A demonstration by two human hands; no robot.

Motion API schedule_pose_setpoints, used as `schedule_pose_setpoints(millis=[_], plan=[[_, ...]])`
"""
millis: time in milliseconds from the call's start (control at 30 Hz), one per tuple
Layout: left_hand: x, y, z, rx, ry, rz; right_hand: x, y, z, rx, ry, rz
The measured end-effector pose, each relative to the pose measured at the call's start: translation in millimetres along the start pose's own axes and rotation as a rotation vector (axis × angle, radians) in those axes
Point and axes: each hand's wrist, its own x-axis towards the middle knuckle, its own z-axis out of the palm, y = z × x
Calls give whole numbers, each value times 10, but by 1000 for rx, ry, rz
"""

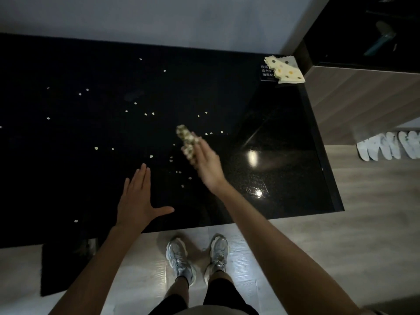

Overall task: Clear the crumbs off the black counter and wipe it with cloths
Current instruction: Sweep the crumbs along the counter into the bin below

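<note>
Cloth (186, 139) in right grip (208, 165) — crumbs (152, 113) around

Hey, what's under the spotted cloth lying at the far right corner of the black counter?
The spotted cloth overlaps a small black sign with white characters on the black counter. Only the sign's left part shows; the rest, and anything else beneath, is covered.

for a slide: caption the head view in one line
Right hand holds a bunched spotted cloth over pale crumbs on the black counter, left hand open.
</note>
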Motion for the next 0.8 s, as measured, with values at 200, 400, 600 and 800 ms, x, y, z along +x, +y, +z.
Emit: schedule_pose_setpoints(millis=[200, 400, 600, 800], plan=[[-41, 49, -57, -6, -7, -12, -663, -41, -980, -2, 255, -93], [-63, 40, -69, -6, -5, 12, -1041, 831, -1137, -534, 325, 96], [-7, -72, -74, -7, 43, 49, -370, 932, -1075, -725, 399, 213], [99, -284, -80, -55, 96, 39, 737, 646, -1119, -780, 325, 173]])
